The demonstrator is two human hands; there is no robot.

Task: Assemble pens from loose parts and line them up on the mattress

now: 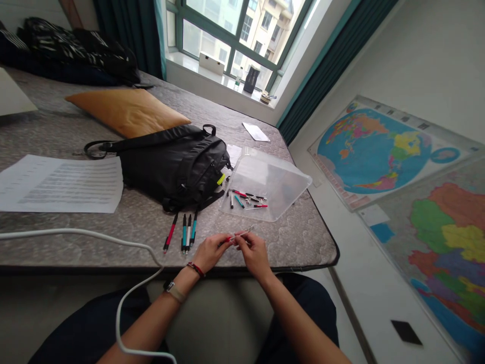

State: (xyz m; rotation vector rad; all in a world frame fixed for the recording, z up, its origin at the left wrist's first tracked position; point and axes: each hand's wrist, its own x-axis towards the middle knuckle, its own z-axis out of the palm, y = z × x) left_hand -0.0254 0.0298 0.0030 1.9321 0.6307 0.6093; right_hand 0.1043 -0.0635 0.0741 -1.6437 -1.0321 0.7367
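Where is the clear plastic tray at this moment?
In the head view, the clear plastic tray is right of centre on the mattress, directly right of the black backpack and just beyond the left hand and right hand.

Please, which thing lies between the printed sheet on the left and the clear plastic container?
In the head view, the black backpack lies between the printed sheet and the clear plastic container.

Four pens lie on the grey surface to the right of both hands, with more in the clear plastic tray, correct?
Wrong side: the head view shows the four pens to the left of both the left hand and the right hand.
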